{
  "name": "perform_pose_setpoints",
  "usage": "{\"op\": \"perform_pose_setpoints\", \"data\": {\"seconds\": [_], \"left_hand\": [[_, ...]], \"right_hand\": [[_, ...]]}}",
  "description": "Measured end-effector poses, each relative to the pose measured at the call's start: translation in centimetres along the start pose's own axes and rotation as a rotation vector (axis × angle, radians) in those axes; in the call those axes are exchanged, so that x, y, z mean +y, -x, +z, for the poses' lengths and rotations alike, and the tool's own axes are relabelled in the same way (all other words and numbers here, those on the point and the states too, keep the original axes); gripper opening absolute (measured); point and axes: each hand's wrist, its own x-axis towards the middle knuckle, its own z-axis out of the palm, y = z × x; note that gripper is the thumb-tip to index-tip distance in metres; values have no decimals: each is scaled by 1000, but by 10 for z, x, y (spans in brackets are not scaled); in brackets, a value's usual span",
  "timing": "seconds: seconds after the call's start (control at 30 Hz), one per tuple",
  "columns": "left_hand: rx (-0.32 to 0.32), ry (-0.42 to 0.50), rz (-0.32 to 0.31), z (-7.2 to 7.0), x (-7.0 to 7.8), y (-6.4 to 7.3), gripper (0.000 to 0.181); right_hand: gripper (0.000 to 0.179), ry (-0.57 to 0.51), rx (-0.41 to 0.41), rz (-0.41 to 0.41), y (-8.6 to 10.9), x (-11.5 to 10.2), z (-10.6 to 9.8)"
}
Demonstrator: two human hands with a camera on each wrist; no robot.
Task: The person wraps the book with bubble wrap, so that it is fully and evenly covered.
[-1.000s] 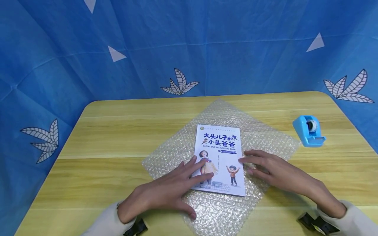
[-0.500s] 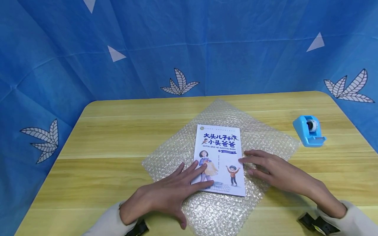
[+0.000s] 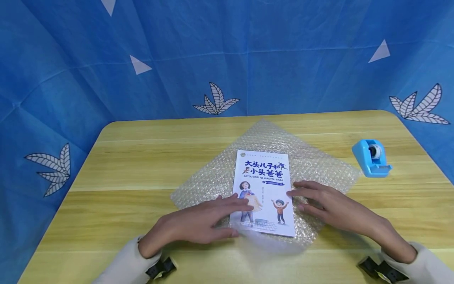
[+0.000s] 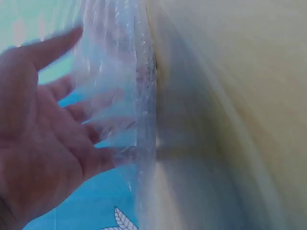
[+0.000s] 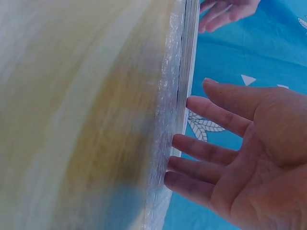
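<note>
Head view first, and the illustrated Chinese paperback (image 3: 267, 189) lies face up on the bubble wrap (image 3: 209, 177), which is set cornerwise on the wood-grain bench (image 3: 134, 165), its near flap (image 3: 274, 242) hazy and lifted at the book's lower edge. Trouble, I'd judge, lurks right there: no fingers seem to pinch that flap, so the film's own spring could flip it back flat, and a hard tug could skew the book if the right hand's light guard gives way. (The blue tape dispenser (image 3: 365, 157) sits just beside the wrap's right corner, where a wide right arm might knock it.) Now the pose: the left hand (image 3: 195, 223) reaches in from the lower left, back upward, fingertips over the cover's left side; the right hand (image 3: 328, 203) faces it, fingers aimed at the book's right edge. Over to the left wrist: fingers spread and showing through the clear film, thumb well apart, that grip released. And on the right wrist, four fingers stretch out to the edges of wrap and book, pressure impossible to tell, thumb held off; that grip's released too.
</note>
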Motion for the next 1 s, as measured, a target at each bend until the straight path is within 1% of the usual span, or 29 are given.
{"op": "perform_pose_setpoints", "data": {"seconds": [0.07,0.13,0.2,0.3,0.4,0.5,0.57,0.63,0.73,0.8,0.9,1.0], "left_hand": [[68,-8,9,0,0,-2,43],[143,-35,25,2,1,-5,33],[220,-85,45,4,1,-9,26],[315,-162,63,7,2,-13,18],[382,-212,56,10,1,-16,14],[429,-221,27,11,0,-19,14],[447,-227,1,10,-1,-21,22],[453,-236,-26,9,-1,-23,35],[429,-253,-70,7,-1,-28,56],[400,-272,-93,7,0,-31,65],[354,-324,-109,7,2,-34,69],[329,-409,-105,7,4,-36,59]], "right_hand": [[32,-1,4,-3,0,0,0],[31,-4,6,-2,0,-1,0],[31,-13,3,5,0,-2,-1],[32,-31,-14,26,0,-2,-1],[37,-52,-41,44,1,-3,-2],[43,-62,-72,43,1,-5,-3],[48,-66,-91,39,1,-5,-4],[55,-70,-106,49,1,-6,-4],[62,-80,-119,91,0,-10,-2],[65,-78,-110,115,0,-13,0],[64,-48,-67,122,-1,-18,5],[59,-23,-19,116,-2,-20,9]]}}
